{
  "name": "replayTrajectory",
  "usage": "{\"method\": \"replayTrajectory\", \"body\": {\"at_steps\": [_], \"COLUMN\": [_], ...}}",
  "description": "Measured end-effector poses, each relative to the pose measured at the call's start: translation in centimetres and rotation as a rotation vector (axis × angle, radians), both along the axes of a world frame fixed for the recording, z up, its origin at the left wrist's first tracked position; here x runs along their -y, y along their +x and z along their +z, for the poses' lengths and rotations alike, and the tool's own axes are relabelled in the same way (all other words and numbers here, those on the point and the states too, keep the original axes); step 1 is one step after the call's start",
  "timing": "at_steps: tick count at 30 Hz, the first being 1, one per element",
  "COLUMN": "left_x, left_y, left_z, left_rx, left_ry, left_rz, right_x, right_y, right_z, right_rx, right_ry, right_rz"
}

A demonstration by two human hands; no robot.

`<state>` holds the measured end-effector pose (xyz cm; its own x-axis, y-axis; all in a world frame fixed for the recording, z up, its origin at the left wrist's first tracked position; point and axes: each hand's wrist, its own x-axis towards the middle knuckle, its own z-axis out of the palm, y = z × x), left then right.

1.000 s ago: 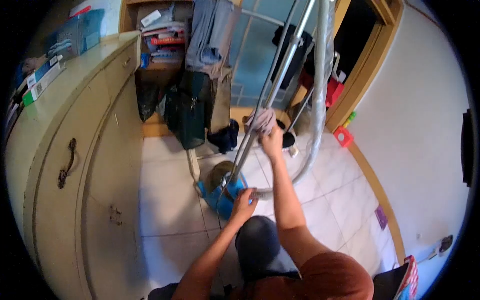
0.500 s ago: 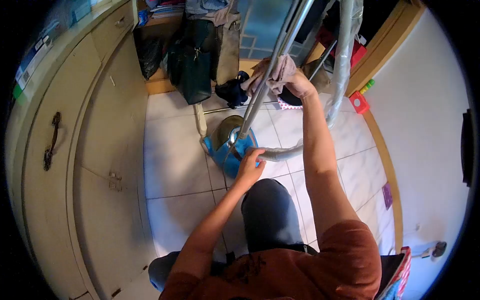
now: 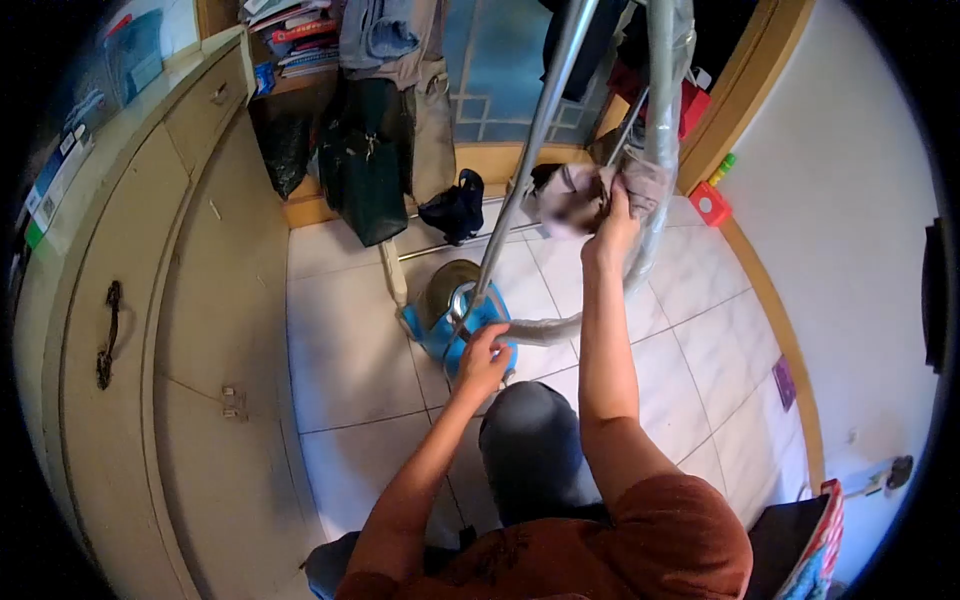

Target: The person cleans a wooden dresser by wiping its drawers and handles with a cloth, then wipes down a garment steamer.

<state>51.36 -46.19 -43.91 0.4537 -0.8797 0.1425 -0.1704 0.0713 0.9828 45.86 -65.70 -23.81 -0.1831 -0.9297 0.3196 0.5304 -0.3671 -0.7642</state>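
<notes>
A blue garment steamer stands on the tiled floor in front of my bent knee, with a metal pole rising from it. My left hand is low at the steamer's base, its fingers curled round the near end of the grey hose. That hose, in a clear wrinkled plastic cover, loops up to the right. My right hand grips a pinkish-grey cloth against the upright stretch of the hose. Part of the cloth hangs loose and blurred on the left of the hand.
A cream cabinet lines the left side. Behind the steamer hang a dark green bag and a beige bag, near a dark bundle on the floor. A red object sits by the white wall.
My right hand has moved from the metal pole to the hose on the right, taking the cloth with it. My left hand stays at the hose's lower end.
</notes>
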Motion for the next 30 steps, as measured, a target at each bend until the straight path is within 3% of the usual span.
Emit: {"method": "replayTrajectory", "body": {"at_steps": [3, 8, 12, 16, 19, 20, 22, 24, 26, 27, 30], "left_x": [-0.1, 0.1, 0.0, 0.9, 1.0, 1.1, 1.2, 1.0, 0.6, 0.2, -0.3], "left_y": [0.3, 0.1, 0.3, 0.0, -0.4, -0.6, -1.1, -1.5, -1.5, -1.3, -1.5], "left_z": [-0.3, -1.6, -0.5, -2.0, -2.5, -3.0, -2.9, -2.2, -1.3, -0.1, 0.3], "left_rx": [-0.036, 0.013, 0.017, 0.01, 0.022, 0.009, -0.003, -0.004, 0.025, 0.049, 0.034], "left_ry": [0.047, -0.004, 0.02, 0.009, -0.046, -0.057, -0.154, -0.121, -0.145, -0.125, -0.123], "left_rz": [-0.003, 0.012, -0.001, -0.023, -0.034, -0.035, -0.031, -0.042, -0.016, -0.023, 0.0], "right_x": [0.9, 1.3, -0.4, -0.3, -0.9, 0.3, 3.6, 2.2, 1.4, 3.0, 7.2], "right_y": [-1.0, -0.7, 0.8, 3.4, 4.9, 5.6, 7.0, 7.9, 8.6, 9.1, 9.3], "right_z": [-0.4, 2.0, 10.0, 20.2, 25.3, 26.0, 26.5, 26.0, 25.8, 25.6, 27.3], "right_rx": [0.061, 0.016, -0.189, -0.342, -0.596, -0.68, -0.727, -0.747, -0.934, -0.931, -0.993], "right_ry": [-0.064, -0.39, -0.527, -0.668, -0.451, -0.452, -0.503, -0.495, -0.661, -0.848, -1.029], "right_rz": [0.075, 0.203, 0.241, 0.095, 0.348, 0.478, 0.48, 0.144, -0.327, -0.432, -0.67]}}
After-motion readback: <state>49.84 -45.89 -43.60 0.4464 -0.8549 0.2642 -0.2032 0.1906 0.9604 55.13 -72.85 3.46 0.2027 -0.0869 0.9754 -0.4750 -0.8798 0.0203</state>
